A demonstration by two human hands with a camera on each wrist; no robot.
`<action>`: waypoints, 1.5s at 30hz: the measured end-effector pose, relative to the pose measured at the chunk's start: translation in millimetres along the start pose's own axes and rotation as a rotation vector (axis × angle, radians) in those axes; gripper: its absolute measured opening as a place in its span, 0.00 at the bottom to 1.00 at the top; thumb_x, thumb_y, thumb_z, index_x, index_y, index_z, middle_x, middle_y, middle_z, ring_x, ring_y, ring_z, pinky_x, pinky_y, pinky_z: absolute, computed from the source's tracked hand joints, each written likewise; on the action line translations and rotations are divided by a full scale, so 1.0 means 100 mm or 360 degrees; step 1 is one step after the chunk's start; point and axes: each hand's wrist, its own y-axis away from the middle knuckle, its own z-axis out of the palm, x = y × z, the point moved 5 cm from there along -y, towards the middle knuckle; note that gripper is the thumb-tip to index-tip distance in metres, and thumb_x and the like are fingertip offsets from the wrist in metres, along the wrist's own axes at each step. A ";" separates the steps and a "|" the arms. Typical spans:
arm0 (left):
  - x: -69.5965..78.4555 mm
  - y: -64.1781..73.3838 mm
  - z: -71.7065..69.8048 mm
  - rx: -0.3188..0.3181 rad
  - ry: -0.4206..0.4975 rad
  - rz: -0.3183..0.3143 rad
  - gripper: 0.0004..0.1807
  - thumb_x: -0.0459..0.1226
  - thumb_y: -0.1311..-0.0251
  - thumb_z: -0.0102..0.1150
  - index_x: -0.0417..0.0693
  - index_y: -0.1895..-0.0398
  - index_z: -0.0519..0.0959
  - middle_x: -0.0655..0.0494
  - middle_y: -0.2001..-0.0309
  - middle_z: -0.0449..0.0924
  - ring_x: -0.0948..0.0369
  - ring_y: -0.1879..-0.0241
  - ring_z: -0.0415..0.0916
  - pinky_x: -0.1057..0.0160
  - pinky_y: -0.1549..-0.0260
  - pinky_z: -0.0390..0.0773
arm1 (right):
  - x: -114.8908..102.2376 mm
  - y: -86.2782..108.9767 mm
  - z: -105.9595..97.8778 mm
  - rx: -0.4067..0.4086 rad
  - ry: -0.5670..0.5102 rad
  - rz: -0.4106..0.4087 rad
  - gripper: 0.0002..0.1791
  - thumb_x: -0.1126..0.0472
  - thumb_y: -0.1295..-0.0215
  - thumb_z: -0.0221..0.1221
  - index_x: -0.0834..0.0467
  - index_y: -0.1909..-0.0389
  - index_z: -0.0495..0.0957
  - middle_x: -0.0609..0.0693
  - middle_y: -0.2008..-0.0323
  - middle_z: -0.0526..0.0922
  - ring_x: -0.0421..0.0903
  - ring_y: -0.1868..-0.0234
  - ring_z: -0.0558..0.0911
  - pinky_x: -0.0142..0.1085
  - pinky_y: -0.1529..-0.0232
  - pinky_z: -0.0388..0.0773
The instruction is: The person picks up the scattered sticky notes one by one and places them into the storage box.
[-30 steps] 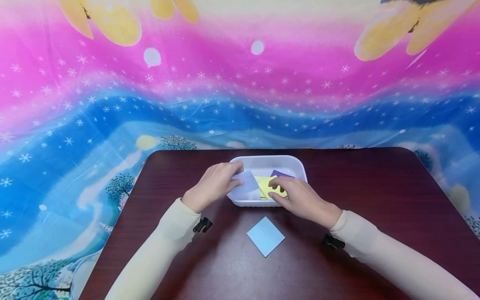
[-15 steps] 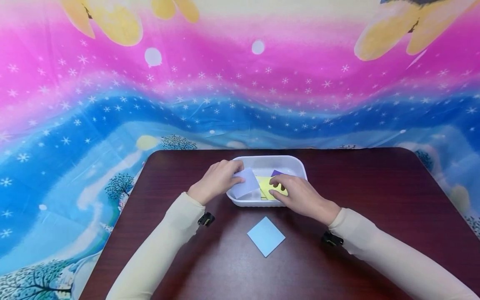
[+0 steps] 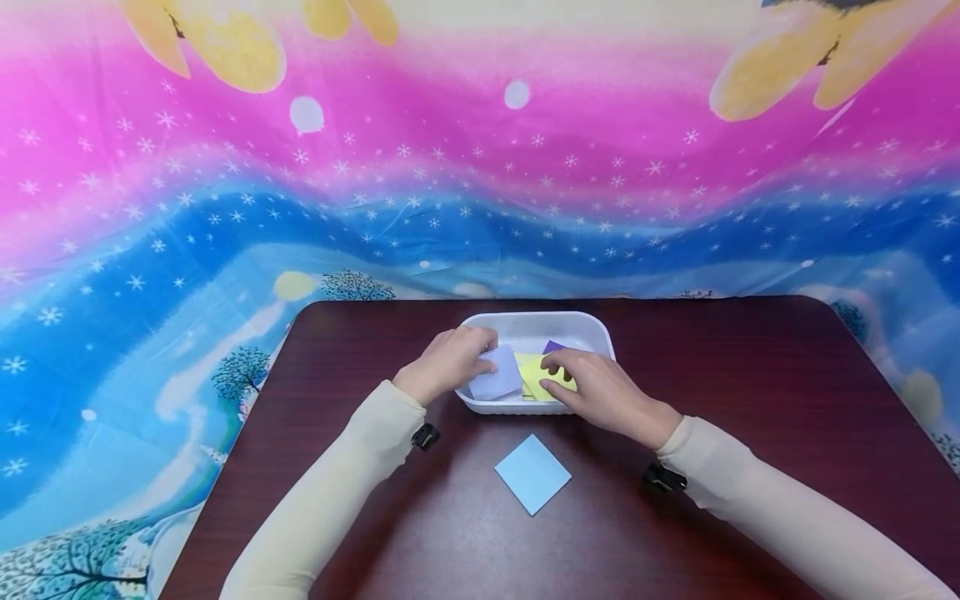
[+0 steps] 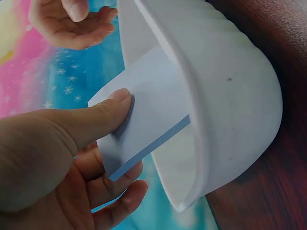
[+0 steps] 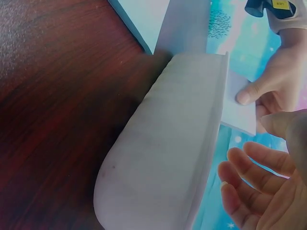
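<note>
My left hand (image 3: 450,358) pinches a pale lavender sticky note pad (image 3: 497,372) between thumb and fingers. In the left wrist view the pad's far end dips inside the rim of a white plastic tub (image 4: 230,105). Over the tub's right side is my right hand (image 3: 611,400), fingers loosely bent; the right wrist view shows nothing in its grasp. Below its fingertips in the head view lie yellow notes (image 3: 532,382), partly hidden by that hand. Behind them a corner of a purple piece (image 3: 552,345) shows.
A light blue square pad (image 3: 533,474) lies on the dark red-brown table (image 3: 360,533), in front of the tub. Behind the table hangs a printed cloth (image 3: 450,200) with snowflakes. Each wrist carries a small black device (image 3: 425,437).
My left hand has moved slightly right with the lavender pad, which has turned and shifted right inside the tub's outline. The right hand has barely moved.
</note>
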 end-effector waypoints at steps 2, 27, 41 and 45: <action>0.00 -0.02 0.03 -0.0020 -0.0014 0.0001 0.09 0.42 0.38 0.70 0.49 0.63 0.80 0.57 0.67 0.81 0.60 0.70 0.72 0.63 0.68 0.72 | 0.00 0.00 0.00 0.0002 -0.0002 0.0002 0.16 0.55 0.35 0.68 0.57 0.49 0.84 0.49 0.57 0.88 0.44 0.61 0.85 0.39 0.60 0.83; -0.07 -0.13 0.25 -0.0194 -0.0126 -0.0141 0.20 0.46 0.32 0.63 0.47 0.42 0.82 0.52 0.47 0.86 0.60 0.54 0.79 0.56 0.48 0.80 | 0.04 -0.01 0.03 -0.0045 -0.0001 0.0044 0.18 0.54 0.35 0.68 0.57 0.47 0.83 0.49 0.55 0.88 0.43 0.61 0.84 0.39 0.60 0.83; -0.02 -0.07 0.13 -0.0087 -0.0067 -0.0091 0.25 0.52 0.30 0.58 0.47 0.37 0.78 0.52 0.45 0.85 0.57 0.45 0.82 0.55 0.44 0.80 | 0.02 -0.03 0.03 -0.0050 0.0003 0.0027 0.18 0.55 0.36 0.68 0.58 0.48 0.83 0.50 0.56 0.88 0.42 0.61 0.84 0.39 0.61 0.83; 0.01 -0.02 0.08 -0.0032 -0.0070 -0.0064 0.25 0.52 0.30 0.59 0.50 0.37 0.78 0.53 0.47 0.86 0.59 0.47 0.83 0.56 0.47 0.81 | 0.01 -0.03 0.02 -0.0048 -0.0005 0.0030 0.18 0.55 0.36 0.68 0.58 0.48 0.83 0.50 0.56 0.88 0.43 0.62 0.84 0.39 0.61 0.84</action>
